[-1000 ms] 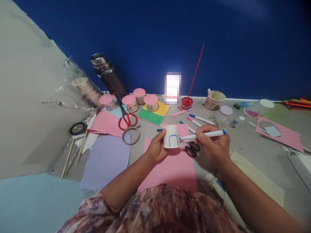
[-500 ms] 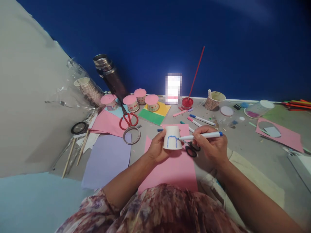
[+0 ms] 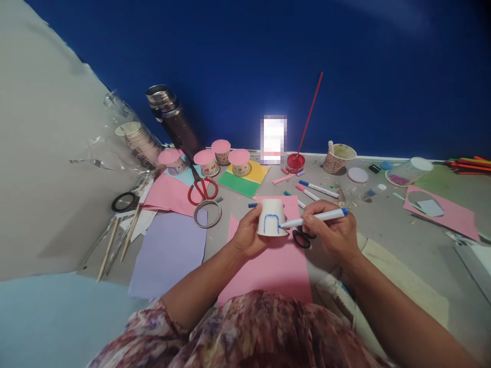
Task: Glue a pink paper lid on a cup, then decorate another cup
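While the left hand (image 3: pixel 248 233) curls around an upturned white paper cup (image 3: pixel 272 207), the right hand (image 3: pixel 334 232) pinches a blue-ended white marker (image 3: pixel 329 215), its tip at the cup's drawn blue arch (image 3: pixel 272 215); black-handled scissors (image 3: pixel 301 239) lie between the hands on the counter (image 3: pixel 391 225).

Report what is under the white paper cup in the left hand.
A pink paper sheet shows beneath the cup, with black scissor handles at its right edge. The cup and left hand cover part of the sheet, and the cup's inside cannot be seen.
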The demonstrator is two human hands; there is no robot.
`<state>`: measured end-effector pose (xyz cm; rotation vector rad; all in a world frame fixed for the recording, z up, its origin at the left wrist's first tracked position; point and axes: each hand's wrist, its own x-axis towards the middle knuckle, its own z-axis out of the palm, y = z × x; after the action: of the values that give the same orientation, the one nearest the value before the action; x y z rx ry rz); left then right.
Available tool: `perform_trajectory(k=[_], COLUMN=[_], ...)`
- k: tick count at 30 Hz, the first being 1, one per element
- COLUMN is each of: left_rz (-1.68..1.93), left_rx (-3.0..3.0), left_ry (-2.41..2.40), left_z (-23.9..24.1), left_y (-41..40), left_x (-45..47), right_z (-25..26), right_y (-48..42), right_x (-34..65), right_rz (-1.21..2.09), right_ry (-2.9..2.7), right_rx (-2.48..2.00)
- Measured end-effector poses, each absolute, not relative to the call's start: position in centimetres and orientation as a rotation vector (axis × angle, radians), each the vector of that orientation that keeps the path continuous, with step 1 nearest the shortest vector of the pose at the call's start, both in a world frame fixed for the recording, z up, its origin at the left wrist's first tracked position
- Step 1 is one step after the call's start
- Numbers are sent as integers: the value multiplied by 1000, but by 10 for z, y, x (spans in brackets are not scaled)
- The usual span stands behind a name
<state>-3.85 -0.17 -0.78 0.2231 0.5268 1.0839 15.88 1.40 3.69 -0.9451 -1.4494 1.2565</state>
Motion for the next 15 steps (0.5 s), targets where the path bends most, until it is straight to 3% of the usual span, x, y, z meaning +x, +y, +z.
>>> perform_trajectory(k=[15], left_rz=[1081], left_rx=[192], left_ry=[567], left_z=[-7], left_y=[-1], left_x=[-39], right_z=[40], right_y=[14], right_x=[154], right_rz=[1204], right_ry=[-1325], right_rx=[-994])
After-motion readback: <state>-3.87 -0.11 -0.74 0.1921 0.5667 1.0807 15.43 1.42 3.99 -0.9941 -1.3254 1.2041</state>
